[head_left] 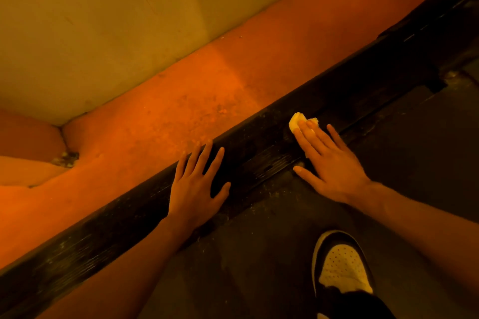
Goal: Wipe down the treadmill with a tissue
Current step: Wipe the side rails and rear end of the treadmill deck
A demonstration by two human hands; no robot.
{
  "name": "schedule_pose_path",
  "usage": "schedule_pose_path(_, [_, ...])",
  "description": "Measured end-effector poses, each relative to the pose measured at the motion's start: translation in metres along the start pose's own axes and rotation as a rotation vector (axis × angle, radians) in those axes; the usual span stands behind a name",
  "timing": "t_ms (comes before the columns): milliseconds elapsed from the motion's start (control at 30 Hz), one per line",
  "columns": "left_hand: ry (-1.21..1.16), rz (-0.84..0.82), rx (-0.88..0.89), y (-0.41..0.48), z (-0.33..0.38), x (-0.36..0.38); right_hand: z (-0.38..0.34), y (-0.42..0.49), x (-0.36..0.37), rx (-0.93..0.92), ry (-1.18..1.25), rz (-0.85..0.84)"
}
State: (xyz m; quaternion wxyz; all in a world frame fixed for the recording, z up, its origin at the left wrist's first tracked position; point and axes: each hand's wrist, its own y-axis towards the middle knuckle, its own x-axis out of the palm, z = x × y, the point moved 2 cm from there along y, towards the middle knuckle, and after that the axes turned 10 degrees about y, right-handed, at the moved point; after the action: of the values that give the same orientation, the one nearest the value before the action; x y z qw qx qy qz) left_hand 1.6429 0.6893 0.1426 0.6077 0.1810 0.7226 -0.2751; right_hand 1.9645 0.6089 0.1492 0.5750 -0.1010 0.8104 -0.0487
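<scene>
On the treadmill's side rail (116, 238), head view: your right hand (331, 166) lies flat, fingers straight and slightly fanned, pressing the tissue (296, 122) onto the rail's ribbed top. The tissue is a small crumpled wad. Part of it sits under your fingertips and one end shows beyond them. Nothing is gripped; the wad is held by pressure alone. Your left hand (194, 189) rests palm-down on the same rail, nearer you, with its fingers spread wide and their tips reaching the outer edge beside the floor (181, 101). It holds nothing and appears to serve as a brace.

Step in hand, as judged: wiping along the rail. Pale specks show on the rail to either side of the tissue and on the belt (414, 153) beside it, so the task looks far from complete. The next move calls for a firm slide of the wad along the rail, with even pressure so that it does not slip from under the straight fingers. Being small, the wad may need refolding. Your shoe (342, 267) stands on the belt, near the right forearm.
</scene>
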Motion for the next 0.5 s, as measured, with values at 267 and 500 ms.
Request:
schedule_pose_path(267, [0.020,0.005,0.004,-0.003,0.002,0.004,0.001,0.063,-0.019,0.244,0.103,0.047])
schedule_pose_path(500, [0.031,0.016,0.002,-0.004,0.002,0.003,-0.030,0.072,-0.014,-0.236,-0.020,-0.104])
